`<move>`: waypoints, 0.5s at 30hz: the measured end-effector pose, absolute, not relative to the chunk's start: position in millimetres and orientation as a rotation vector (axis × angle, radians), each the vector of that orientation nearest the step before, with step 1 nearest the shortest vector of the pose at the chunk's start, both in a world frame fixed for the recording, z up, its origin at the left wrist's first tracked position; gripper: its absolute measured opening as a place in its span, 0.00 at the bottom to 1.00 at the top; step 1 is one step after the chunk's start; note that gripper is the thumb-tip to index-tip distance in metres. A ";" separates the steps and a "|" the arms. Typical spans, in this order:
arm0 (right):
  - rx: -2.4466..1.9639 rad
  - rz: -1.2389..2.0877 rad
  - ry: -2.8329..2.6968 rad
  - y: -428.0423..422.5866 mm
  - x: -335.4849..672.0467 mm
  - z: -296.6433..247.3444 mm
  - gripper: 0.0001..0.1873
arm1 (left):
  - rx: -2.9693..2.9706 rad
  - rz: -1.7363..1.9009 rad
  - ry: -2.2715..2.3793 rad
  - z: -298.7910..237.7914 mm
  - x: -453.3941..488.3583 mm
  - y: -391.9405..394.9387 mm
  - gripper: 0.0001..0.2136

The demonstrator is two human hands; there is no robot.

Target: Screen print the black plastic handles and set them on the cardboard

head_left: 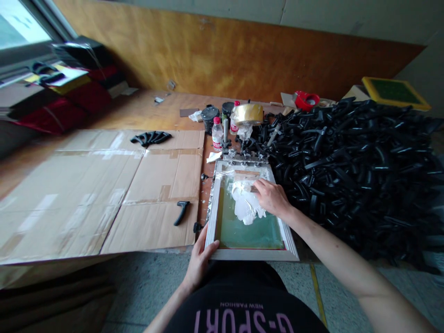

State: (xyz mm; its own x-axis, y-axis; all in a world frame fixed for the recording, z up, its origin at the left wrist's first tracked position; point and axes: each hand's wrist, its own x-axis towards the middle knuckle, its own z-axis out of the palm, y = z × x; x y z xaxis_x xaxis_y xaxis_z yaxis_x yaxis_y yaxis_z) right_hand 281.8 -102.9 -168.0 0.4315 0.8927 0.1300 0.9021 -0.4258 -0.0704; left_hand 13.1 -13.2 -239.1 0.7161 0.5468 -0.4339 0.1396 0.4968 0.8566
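Note:
A silver-framed printing screen (222, 210) with green mesh lies on the table edge in front of me. White ink (244, 206) is spread on the mesh. My right hand (272, 198) is closed on a squeegee (247, 184) with a wooden handle, resting in the white ink. My left hand (201, 256) grips the screen's near left corner, thumb on top of the frame.
A large heap of black plastic handles (350, 171) fills the table's right side. Flattened cardboard (100, 189) covers the left, with one black handle (181, 212) and a small fan of them (151, 137). Bottles (217, 133), jars and a tape roll (248, 113) stand behind the screen.

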 end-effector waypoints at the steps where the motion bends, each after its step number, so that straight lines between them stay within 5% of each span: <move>1: -2.555 -0.135 -1.581 -100.1 283.5 -169.6 0.07 | 1.043 0.280 0.759 -239.4 12.9 -13.3 0.35; 15: -2.445 -0.078 -1.815 -107.7 265.9 -164.8 0.08 | 1.053 0.311 0.802 -240.2 12.8 -13.9 0.35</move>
